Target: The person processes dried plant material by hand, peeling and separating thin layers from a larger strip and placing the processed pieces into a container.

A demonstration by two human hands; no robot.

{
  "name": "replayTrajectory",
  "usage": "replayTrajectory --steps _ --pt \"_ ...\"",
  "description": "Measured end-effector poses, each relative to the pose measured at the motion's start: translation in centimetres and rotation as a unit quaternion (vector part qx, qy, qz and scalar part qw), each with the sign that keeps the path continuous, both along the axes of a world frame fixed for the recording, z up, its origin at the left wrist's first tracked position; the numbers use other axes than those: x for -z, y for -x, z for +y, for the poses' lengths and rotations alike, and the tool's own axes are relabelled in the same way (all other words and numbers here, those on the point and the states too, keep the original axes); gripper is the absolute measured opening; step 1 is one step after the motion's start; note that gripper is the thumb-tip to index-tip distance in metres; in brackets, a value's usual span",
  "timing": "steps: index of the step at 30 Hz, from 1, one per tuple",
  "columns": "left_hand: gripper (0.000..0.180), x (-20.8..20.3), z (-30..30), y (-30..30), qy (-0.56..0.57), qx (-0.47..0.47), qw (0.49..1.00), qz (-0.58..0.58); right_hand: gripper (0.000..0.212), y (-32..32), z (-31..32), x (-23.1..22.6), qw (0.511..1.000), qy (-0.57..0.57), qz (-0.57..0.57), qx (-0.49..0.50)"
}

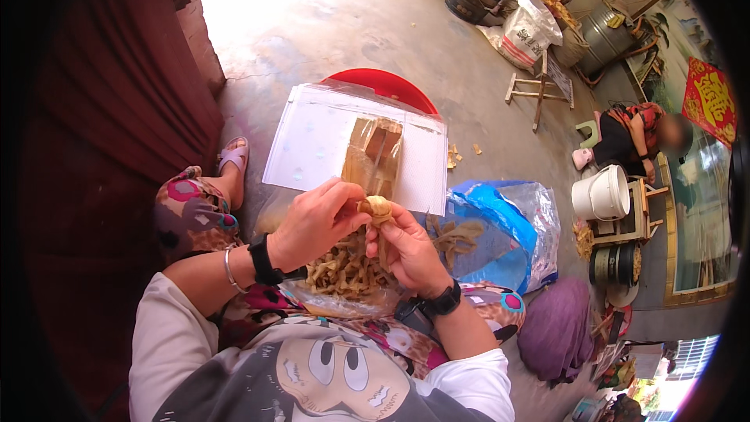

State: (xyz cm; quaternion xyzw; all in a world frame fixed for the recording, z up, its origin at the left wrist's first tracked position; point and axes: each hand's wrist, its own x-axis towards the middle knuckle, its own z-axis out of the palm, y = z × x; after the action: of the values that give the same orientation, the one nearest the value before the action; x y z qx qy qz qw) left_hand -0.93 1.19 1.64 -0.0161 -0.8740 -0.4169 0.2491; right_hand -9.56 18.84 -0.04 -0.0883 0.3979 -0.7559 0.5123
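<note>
In front of my lap, both hands meet at a small pale-yellow wrapped or knotted piece (pixel 379 208) with a brownish strip trailing below it. My right hand (pixel 408 248) grips it between thumb and fingers. My left hand (pixel 316 217) is closed in a pinch at its left side; what those fingertips hold, if anything, is too small to make out. Beneath the hands lies a heap of tan, curled pieces (pixel 348 272) on clear plastic. Just beyond them, a brown wooden block (pixel 373 158) rests on a white plastic-covered sheet (pixel 305 137).
A red basin (pixel 398 87) shows behind the sheet. To the right, greyish-brown strips (pixel 455 236) lie by a blue plastic bag (pixel 504 227). Farther right are a seated person (pixel 625 137), a white bucket (pixel 600 194) and a purple cloth-covered shape (pixel 556 332). A dark red curtain (pixel 117 109) hangs left.
</note>
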Motion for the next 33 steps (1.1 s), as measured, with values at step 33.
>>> replayTrajectory --steps 33 --pt "0.013 1.6 -0.9 0.1 0.001 0.058 0.988 -0.144 0.038 -0.3 0.0 0.3 0.983 -0.062 0.149 -0.084"
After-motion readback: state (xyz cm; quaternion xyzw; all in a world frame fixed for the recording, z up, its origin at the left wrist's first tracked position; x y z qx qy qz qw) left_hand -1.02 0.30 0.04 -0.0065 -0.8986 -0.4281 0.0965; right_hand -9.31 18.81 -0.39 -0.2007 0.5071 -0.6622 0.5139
